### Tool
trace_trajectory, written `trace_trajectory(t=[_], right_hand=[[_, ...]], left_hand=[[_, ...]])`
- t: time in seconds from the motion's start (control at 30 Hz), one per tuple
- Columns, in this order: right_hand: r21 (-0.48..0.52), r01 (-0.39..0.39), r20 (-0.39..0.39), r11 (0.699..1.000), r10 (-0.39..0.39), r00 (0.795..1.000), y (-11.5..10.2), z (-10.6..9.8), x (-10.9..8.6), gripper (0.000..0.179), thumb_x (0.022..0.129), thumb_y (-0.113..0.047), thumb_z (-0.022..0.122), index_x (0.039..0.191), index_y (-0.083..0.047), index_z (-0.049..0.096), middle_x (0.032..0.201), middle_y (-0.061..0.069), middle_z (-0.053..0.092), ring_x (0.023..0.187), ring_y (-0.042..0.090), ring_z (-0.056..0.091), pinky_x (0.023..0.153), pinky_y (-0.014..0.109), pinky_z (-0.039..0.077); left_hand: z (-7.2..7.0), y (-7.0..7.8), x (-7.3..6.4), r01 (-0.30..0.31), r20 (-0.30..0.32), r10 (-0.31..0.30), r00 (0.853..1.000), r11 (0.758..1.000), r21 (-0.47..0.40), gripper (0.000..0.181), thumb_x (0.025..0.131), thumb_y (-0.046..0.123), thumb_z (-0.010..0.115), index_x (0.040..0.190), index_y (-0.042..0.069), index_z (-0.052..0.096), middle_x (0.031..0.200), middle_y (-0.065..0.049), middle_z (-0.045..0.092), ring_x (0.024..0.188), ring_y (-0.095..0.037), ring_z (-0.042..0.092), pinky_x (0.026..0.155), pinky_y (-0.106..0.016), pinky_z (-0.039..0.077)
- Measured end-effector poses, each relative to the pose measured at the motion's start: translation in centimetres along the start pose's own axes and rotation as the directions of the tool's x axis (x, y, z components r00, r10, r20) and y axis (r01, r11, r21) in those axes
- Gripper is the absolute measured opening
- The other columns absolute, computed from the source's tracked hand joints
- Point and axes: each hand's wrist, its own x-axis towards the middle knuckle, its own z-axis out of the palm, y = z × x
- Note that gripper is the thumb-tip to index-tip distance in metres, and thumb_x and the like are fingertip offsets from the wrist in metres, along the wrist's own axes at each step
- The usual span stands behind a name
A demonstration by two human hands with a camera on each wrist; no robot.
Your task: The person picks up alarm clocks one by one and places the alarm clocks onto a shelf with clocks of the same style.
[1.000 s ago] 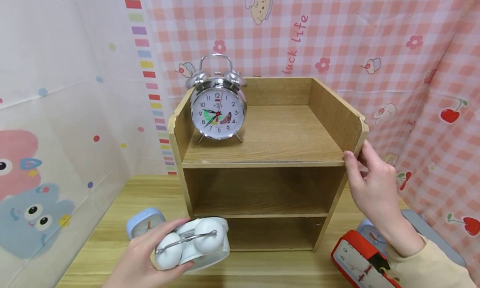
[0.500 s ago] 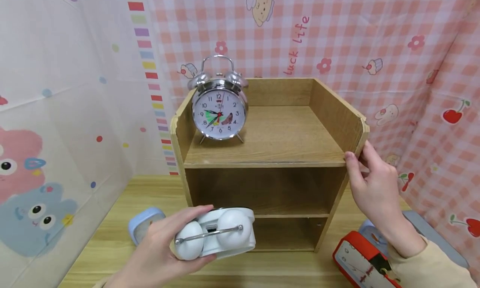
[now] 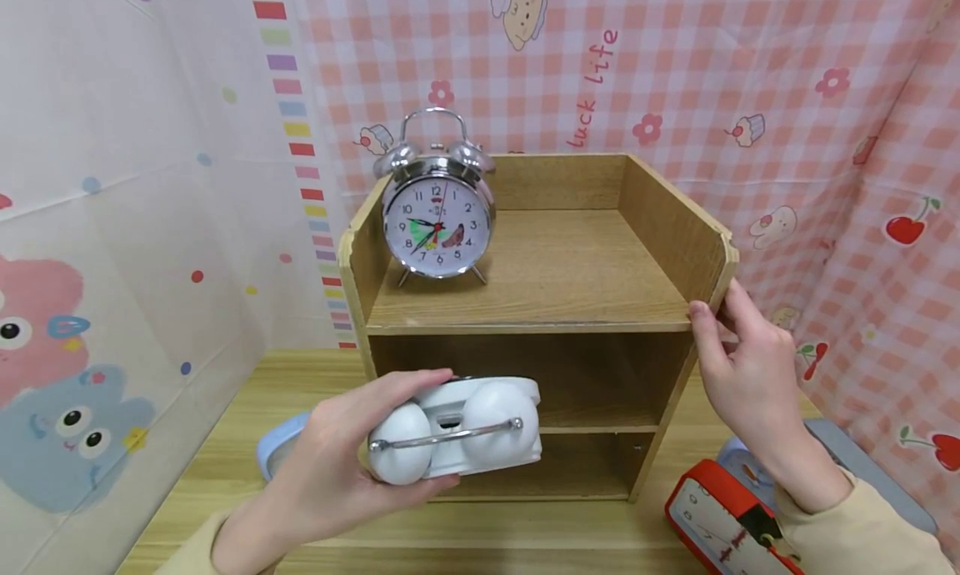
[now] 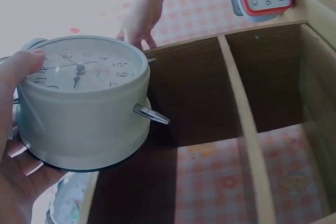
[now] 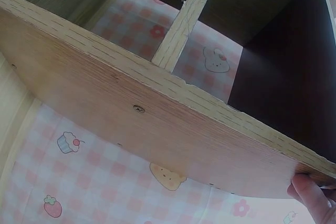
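White twin-bell alarm clock (image 3: 459, 415) hung in front of the wooden shelf unit (image 3: 570, 258), left of its middle, about level with the unit's lower compartments; contact with the boards couldn't be made out. Handling it well there probably called for a firm hold on the rims, feet pointed down and clear of the unit's board edges, slow movement, no pressure on the hands or dial. Steadying the unit looked sensible, since a bump could have upset the silver twin-bell alarm clock (image 3: 437, 229) upright on its top board, left end. Left hand (image 3: 333, 450): forearm at the unit's front-left, partly closed, thumb on the dial side, fingers behind, white clock gripped between. Right hand (image 3: 753, 379): raised to the unit's right side panel, curled round it, thumb at the front edge, other fingers on the outer face, partly hidden.
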Motion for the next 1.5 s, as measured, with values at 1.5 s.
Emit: trace_trajectory(t=[1.5], right_hand=[[-0.028,0.0,0.016,1.0,0.0,1.0,0.1,-0.2,0.0,0.027,0.104,-0.01,0.063,0.127,0.003,0.066,0.111,0.029,0.077,0.102,-0.026,0.058,0.079,-0.009,0.04]], left_hand=[[1.6,-1.5,16.4,0.057,0.074,-0.059,0.996,0.998,0.031,0.069,0.083,0.024,0.091,0.141,0.0,0.061,0.135,-0.013,0.073,0.112,-0.02,0.072,0.095,-0.031,0.06]])
